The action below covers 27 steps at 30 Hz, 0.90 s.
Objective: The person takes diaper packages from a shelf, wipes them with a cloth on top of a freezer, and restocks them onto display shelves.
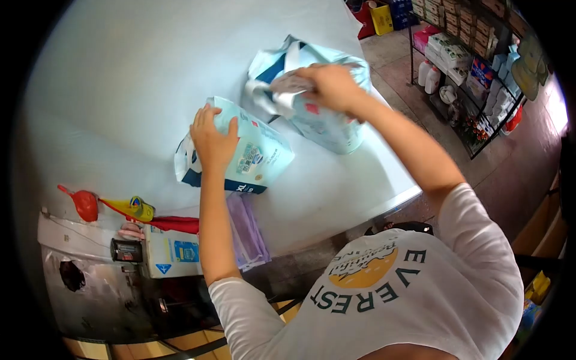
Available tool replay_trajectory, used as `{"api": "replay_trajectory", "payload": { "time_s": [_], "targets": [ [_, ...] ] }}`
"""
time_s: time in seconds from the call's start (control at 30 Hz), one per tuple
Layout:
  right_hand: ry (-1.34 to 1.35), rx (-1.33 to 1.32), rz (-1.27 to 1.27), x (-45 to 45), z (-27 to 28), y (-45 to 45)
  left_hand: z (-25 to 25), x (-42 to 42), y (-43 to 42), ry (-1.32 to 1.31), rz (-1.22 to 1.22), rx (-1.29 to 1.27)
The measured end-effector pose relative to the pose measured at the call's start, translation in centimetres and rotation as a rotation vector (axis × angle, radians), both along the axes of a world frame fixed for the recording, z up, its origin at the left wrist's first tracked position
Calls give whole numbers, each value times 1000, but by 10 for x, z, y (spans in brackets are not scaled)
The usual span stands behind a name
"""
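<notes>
My left hand (214, 141) lies on a light-blue printed pack (261, 150) with a dark-blue edge, thumb apart from the fingers. To the right, a larger light-blue bag (336, 129) with white handles leans with its top open. Over that opening my right hand (333, 87) is closed round a blurred, greyish thing (293, 83), too smeared to identify. Both the pack and the bag rest on a white table (132, 78).
Purple packaging (246, 231) lies by my left forearm. At the lower left are a red funnel-like item (85, 204), a yellow packet (138, 209), a black container (126, 250) and a white-and-blue box (180, 255). Beyond the table's right edge stands a stocked rack (462, 84).
</notes>
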State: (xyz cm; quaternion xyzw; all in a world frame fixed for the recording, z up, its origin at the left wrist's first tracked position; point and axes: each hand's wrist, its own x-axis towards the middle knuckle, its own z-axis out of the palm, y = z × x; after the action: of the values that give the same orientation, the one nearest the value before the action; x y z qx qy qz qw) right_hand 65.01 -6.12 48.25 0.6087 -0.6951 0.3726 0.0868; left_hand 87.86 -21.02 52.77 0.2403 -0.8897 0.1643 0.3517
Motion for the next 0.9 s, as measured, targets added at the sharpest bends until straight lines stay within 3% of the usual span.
{"api": "replay_trajectory", "payload": {
  "time_s": [0.07,0.13,0.2,0.27,0.37,0.43,0.47,0.53,0.63,0.67,0.7,0.73,0.77,0.8,0.87,0.9],
  "targets": [
    [75,-149,204,-36,-4,26,5,-4,24,14,-49,124],
    [-153,-1,436,-58,8,68,10,-13,49,-10,-222,260],
    [-288,47,487,-81,3,96,9,-20,66,-83,-290,247],
    [-148,-44,455,-94,1,110,5,-30,92,-167,-426,230],
    [-206,-31,292,-77,11,130,-6,-27,122,-348,-518,223],
    [-138,-35,234,-84,18,140,-22,-14,124,-304,-533,199],
    [-301,12,273,-105,12,146,-29,-9,125,-256,-543,176],
    [-331,49,246,-117,34,163,-29,-5,136,-183,-526,125],
    [-192,-191,50,-83,64,135,-20,-4,150,-163,-501,136],
    [-54,-107,57,-78,64,112,-20,-6,150,-135,-528,147],
    [-162,147,94,-27,83,101,-21,-7,149,-103,-554,157],
    [485,-40,268,-14,66,78,-26,-6,146,-103,-562,164],
    [559,136,107,9,33,68,-36,-5,141,-160,-554,183],
    [327,595,-10,46,42,72,-45,-5,137,-218,-545,205],
    [496,387,248,-10,17,63,-52,-7,139,-133,-562,183],
    [321,472,201,-16,29,70,-53,-6,140,-127,-549,171]
  ]
}}
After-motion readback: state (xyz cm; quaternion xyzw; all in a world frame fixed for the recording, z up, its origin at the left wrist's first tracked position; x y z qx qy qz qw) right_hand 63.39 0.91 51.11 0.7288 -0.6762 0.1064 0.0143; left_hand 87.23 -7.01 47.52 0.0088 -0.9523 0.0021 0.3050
